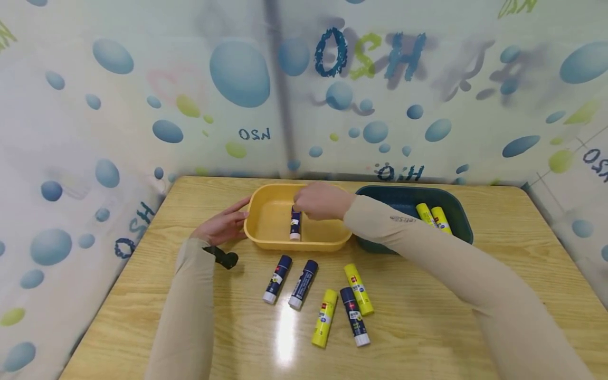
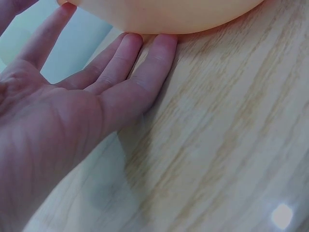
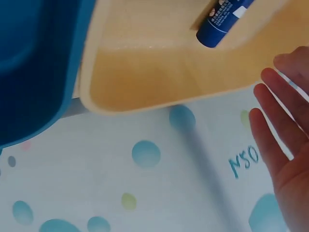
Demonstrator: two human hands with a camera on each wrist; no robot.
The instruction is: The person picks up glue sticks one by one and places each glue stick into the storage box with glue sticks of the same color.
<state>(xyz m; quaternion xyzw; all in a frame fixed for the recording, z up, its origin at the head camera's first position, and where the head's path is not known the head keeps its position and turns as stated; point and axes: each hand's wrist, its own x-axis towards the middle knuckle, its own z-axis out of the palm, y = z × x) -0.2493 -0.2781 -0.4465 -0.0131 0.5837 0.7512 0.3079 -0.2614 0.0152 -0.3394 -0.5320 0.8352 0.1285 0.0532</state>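
Here's the navy glue stick [image 1: 295,228], a smooth cylinder with a pale end, lying inside the rounded yellow tray [image 1: 271,224]. My right hand [image 1: 323,201] hangs over it, fingers loosely extended, gripping nothing. My left hand [image 1: 220,226] has its fingers spread wide, tips touching the tray's smooth outer wall. On the wood-grained desk [image 1: 418,316], three loose navy sticks [image 1: 277,279], two yellow ones [image 1: 325,318]; alongside, a dark tray [image 1: 391,196] bears two more yellow sticks [image 1: 442,219].
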